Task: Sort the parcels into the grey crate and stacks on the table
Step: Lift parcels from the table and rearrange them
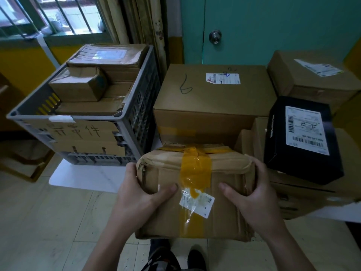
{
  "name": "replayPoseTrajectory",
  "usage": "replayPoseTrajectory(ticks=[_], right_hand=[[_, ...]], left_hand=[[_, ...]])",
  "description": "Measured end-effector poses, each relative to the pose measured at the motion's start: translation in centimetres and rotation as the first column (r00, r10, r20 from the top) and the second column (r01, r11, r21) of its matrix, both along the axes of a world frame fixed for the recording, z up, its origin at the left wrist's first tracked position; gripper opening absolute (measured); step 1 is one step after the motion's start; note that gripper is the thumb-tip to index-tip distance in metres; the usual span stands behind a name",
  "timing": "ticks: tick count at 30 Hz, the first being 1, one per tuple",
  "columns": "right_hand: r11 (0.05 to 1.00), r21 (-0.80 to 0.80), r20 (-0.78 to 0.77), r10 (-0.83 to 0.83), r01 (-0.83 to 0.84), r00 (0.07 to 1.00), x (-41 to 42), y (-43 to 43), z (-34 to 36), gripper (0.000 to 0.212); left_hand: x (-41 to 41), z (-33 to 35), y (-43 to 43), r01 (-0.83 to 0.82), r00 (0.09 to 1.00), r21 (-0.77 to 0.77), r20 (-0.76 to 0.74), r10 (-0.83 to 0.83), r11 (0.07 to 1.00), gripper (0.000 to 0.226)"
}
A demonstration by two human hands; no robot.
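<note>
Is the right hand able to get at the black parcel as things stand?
Probably not yet: the right hand grips the taped parcel along with the left hand. The black parcel lies just beside it, uncovered on top of its stack, so the way looks free once that hand lets go.

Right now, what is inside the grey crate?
The grey crate holds stacked brown cardboard parcels, a small box lying on top. What lies beneath them is covered.

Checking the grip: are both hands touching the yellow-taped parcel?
Touching. The head view shows the left hand and right hand gripping opposite sides of the yellow-taped parcel, thumbs on its top.
</note>
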State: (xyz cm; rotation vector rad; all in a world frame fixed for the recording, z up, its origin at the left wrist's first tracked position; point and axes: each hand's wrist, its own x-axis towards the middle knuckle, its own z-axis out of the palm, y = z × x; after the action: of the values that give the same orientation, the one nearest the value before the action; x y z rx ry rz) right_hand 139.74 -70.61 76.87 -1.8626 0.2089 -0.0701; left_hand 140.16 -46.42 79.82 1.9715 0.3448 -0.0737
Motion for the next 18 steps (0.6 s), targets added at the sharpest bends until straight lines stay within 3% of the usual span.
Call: replayPoseTrajectory(ticks=[3,7,18], right_hand=[[1.000,0.027,-0.043,0.015,-0.014,0.999,-0.2,0.0,0.5,0.081],[0.992,-0.117,-0.082,-0.066,0.056,0.994,-0.4,1.1,0.8,0.130],[0.941,-0.331,-0.033,-0.090,0.074,0.995,-0.7,2.3,1.3,0.129]], left_hand=[[0.0,0.7,-0.7,-0.008,1.000,0.023,-0.012,0.008,1.000,0.089],[-0.3,0.5,-2.3,-0.136,0.989,0.164,0.072,0.126,0.977,0.087],[-0.4,0.4,-2.6,-0.180,0.983,0.227,0.078,0.166,0.957,0.088]])
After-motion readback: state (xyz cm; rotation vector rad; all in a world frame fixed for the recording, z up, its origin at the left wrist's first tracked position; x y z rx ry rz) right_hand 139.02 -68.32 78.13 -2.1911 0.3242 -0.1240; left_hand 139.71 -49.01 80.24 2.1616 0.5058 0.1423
